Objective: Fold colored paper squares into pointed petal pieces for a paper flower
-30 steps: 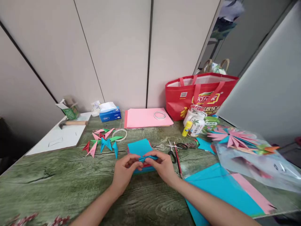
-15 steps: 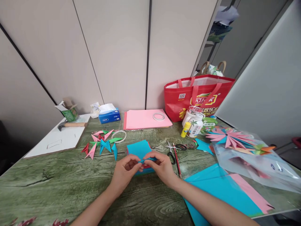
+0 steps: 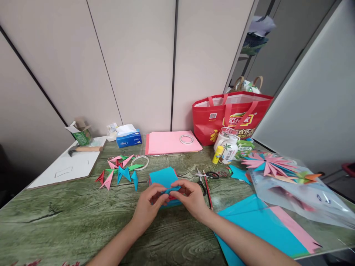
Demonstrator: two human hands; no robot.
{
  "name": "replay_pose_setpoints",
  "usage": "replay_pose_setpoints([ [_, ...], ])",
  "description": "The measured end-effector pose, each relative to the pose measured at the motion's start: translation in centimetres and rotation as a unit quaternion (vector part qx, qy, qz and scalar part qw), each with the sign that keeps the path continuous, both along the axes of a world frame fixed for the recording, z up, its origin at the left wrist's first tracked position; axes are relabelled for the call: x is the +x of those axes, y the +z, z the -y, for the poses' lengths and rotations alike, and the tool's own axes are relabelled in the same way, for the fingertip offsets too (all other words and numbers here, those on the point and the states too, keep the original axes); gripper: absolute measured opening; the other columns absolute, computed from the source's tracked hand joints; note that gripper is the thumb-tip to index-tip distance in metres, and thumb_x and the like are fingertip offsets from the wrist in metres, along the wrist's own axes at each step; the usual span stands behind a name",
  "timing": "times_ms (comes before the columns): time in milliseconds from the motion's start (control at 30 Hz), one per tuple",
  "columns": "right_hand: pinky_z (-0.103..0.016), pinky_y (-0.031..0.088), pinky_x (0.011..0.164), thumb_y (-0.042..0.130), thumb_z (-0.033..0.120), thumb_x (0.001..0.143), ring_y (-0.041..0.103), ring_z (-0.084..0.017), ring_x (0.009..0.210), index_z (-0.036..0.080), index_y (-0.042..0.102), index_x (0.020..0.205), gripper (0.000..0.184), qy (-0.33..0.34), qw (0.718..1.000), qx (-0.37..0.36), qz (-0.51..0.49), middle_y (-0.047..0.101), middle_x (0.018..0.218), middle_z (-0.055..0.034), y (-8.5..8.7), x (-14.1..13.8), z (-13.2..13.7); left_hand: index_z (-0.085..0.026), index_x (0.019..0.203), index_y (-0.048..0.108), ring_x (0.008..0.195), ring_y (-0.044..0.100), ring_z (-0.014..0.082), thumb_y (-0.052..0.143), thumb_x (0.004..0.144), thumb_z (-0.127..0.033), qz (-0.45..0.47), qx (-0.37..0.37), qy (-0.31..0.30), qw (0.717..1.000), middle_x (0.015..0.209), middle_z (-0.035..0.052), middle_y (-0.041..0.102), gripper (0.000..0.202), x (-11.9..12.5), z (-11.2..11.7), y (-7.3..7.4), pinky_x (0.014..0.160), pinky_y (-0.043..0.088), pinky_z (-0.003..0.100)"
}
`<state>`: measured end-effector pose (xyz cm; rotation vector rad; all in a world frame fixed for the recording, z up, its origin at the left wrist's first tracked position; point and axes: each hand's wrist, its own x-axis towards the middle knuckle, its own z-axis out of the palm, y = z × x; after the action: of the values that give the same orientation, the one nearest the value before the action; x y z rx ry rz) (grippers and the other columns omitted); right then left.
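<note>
On my feed, the left hand and right hand pinch the folded blue paper in their fingers; I'd favour even thumb pressure for crisp creases

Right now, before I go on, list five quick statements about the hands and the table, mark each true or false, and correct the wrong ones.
1. The left hand and the right hand both hold the folded blue paper. True.
2. The white ring lies on the pink sheets. True.
3. The hammer lies on the pink sheets. False: it lies on the white board.
4. The glue stick is yellow. True.
5. The tissue box is red. False: it is blue.
</note>
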<state>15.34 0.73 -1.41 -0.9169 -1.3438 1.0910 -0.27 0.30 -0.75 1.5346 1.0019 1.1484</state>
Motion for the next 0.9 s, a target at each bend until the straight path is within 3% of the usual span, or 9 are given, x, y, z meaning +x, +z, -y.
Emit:
replay_pose_setpoints([
  [67,-0.023,0.052,0.051,0.071,0.025,0.063,0.062,-0.014,0.055,0.019,0.065,0.075,0.016,-0.013,1.000,0.010,0.012,0.066,0.069,-0.0006,-0.1,0.0,0.0,-0.018,0.077,0.063,0.058,0.062,0.0144,0.060,0.073,-0.024,-0.015,0.023,0.002,1.000,0.073,0.0012,0.063,0.007,-0.1,0.0,0.0,0.053,0.051,0.025],
  [200,-0.025,0.053,0.053,0.075,0.026,0.057,0.063,-0.016,0.060,0.019,0.065,0.081,0.026,-0.008,0.999,-0.012,-0.031,0.068,0.072,-0.0019,-0.4,-0.1,-0.1,-0.017,0.067,0.063,0.052,0.059,0.0132,0.058,0.075,-0.024,-0.039,0.055,0.021,0.998,0.061,0.0002,0.060,0.011,-0.1,0.1,0.3,0.050,0.049,0.024],
  [333,-0.027,0.053,0.062,0.075,0.028,0.058,0.063,-0.017,0.070,0.019,0.069,0.074,0.019,0.020,0.999,0.029,-0.018,0.068,0.075,-0.0038,-0.2,0.0,-0.3,-0.018,0.069,0.065,0.054,0.058,0.0130,0.057,0.076,-0.023,-0.049,0.085,0.029,0.995,0.064,0.0012,0.061,0.011,-0.1,0.3,0.8,0.051,0.048,0.023],
  [633,-0.028,0.049,0.059,0.071,0.025,0.065,0.061,-0.017,0.068,0.021,0.069,0.066,0.004,0.000,0.997,0.080,0.011,0.068,0.071,-0.0045,0.2,0.4,-0.3,-0.019,0.070,0.064,0.052,0.057,0.0138,0.057,0.076,-0.023,-0.060,0.075,0.026,0.995,0.059,0.0000,0.059,0.010,-0.1,0.2,0.4,0.052,0.046,0.024],
  [900,-0.030,0.050,0.066,0.066,0.027,0.069,0.063,-0.018,0.072,0.021,0.071,0.071,0.007,0.031,0.999,0.040,0.003,0.070,0.076,-0.0048,0.7,0.7,-0.5,-0.018,0.068,0.063,0.044,0.053,0.0107,0.059,0.074,-0.023,-0.039,0.054,0.049,0.997,0.054,-0.0023,0.056,0.009,0.1,0.1,0.6,0.044,0.043,0.022],
])
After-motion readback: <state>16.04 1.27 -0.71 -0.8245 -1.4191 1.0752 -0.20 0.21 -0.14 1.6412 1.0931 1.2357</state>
